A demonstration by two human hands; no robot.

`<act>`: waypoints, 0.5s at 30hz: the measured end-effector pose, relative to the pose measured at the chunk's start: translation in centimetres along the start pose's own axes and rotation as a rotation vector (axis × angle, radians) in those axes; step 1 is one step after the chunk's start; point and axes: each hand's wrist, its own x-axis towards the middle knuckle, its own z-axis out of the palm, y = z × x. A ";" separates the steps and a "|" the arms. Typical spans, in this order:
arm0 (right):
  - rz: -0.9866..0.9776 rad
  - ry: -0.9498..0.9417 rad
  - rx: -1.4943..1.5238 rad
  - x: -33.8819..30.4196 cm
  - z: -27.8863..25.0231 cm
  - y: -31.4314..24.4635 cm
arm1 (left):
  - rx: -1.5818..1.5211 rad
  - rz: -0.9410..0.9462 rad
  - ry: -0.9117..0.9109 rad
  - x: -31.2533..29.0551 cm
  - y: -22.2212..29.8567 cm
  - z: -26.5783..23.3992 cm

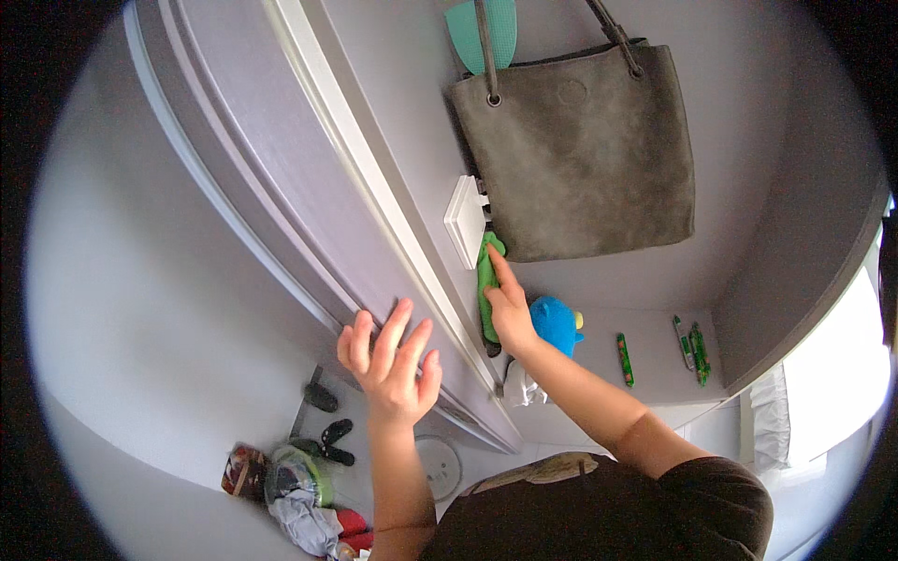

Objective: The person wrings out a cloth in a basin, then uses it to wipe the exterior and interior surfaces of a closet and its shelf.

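The grey door point(281, 178) fills the left and middle of the view and serves as the landmark. Just right of its frame a large grey-brown bag point(585, 150) hangs on the wall, with a teal flat piece point(496, 28) above it. At the bag's lower left corner sits a white wall switch plate point(465, 220). Directly below the plate, the right hand point(510, 309) presses a green cloth point(486, 290) against the wall beside the door frame, fingers together and stretched flat on it. The left hand point(391, 360) rests on the door's face, fingers spread apart, holding nothing. A blue soft toy point(554, 323) lies on the shelf point(655, 374) right of the cloth, green pens point(694, 351) further right. Judging by the cloth's place, wiping near the switch plate is under way; how much surface is left I cannot tell.
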 end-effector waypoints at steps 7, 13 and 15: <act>0.116 0.229 -0.052 6.0 -0.1 1.3 | 0.168 0.092 0.138 -1.5 -1.1 3.0; 0.345 0.285 0.518 8.5 -0.2 -0.1 | 0.139 0.111 0.150 -1.5 -1.2 3.0; 0.359 0.294 0.547 8.0 0.1 -0.7 | 0.132 0.113 0.154 -1.6 -1.2 3.0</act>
